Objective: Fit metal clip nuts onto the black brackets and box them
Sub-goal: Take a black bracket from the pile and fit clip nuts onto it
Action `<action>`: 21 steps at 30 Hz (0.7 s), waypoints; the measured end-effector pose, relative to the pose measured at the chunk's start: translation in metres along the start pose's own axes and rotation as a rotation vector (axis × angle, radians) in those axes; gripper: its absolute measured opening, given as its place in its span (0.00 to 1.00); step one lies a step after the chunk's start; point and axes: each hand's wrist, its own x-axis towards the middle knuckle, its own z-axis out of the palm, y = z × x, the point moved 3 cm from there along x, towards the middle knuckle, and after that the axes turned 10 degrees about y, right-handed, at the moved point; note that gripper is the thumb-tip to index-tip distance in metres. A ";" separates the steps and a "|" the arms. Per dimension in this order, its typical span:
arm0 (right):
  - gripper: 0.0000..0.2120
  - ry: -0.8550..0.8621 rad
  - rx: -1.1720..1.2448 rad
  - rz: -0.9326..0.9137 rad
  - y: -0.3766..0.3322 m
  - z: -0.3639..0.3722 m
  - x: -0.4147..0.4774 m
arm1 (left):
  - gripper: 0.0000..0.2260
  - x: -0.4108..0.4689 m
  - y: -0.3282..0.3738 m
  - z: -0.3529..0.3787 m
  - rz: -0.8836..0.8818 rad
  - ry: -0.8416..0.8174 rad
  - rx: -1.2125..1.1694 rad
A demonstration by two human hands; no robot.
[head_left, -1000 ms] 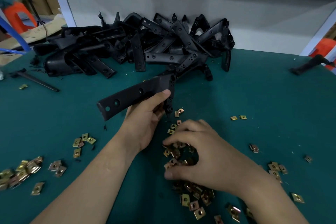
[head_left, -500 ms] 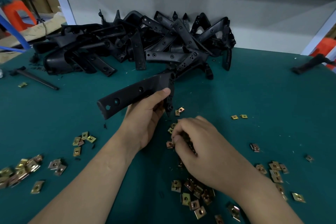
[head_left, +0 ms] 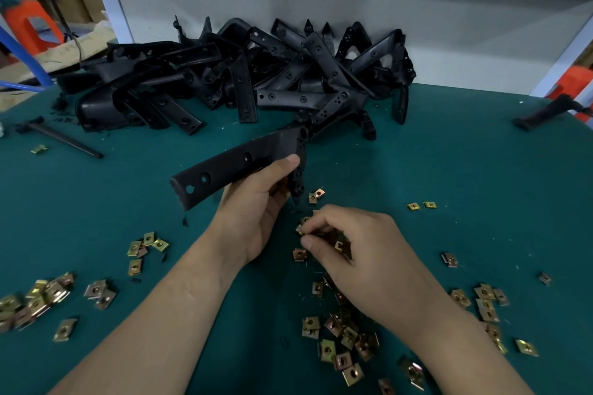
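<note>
My left hand (head_left: 256,215) grips a long black bracket (head_left: 231,167) with round holes, held above the green table, its far end pointing left. Just right of it, my right hand (head_left: 356,253) has its fingers curled and pinches a small brass-coloured clip nut (head_left: 301,229) between thumb and fingertips; more nuts seem tucked in the palm. Loose clip nuts (head_left: 343,340) lie scattered under and in front of that hand. A big pile of black brackets (head_left: 256,80) sits at the back of the table.
More clip nuts lie at the left (head_left: 38,301), left of centre (head_left: 144,247) and at the right (head_left: 484,301). A thin black rod (head_left: 61,138) lies far left, and a black handle (head_left: 545,112) far right. The green table (head_left: 449,170) ends at a white wall.
My right hand rose off the heap of nuts, closed its fingers round picked-up nuts and moved up toward the bracket. The left hand and bracket stayed nearly still.
</note>
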 end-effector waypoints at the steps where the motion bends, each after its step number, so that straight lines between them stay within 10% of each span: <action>1: 0.02 0.006 -0.008 0.002 0.000 0.000 0.000 | 0.15 0.000 0.000 0.000 -0.005 -0.002 -0.004; 21: 0.10 0.116 0.204 0.222 0.006 -0.007 0.005 | 0.11 0.001 -0.001 -0.001 0.003 -0.018 -0.011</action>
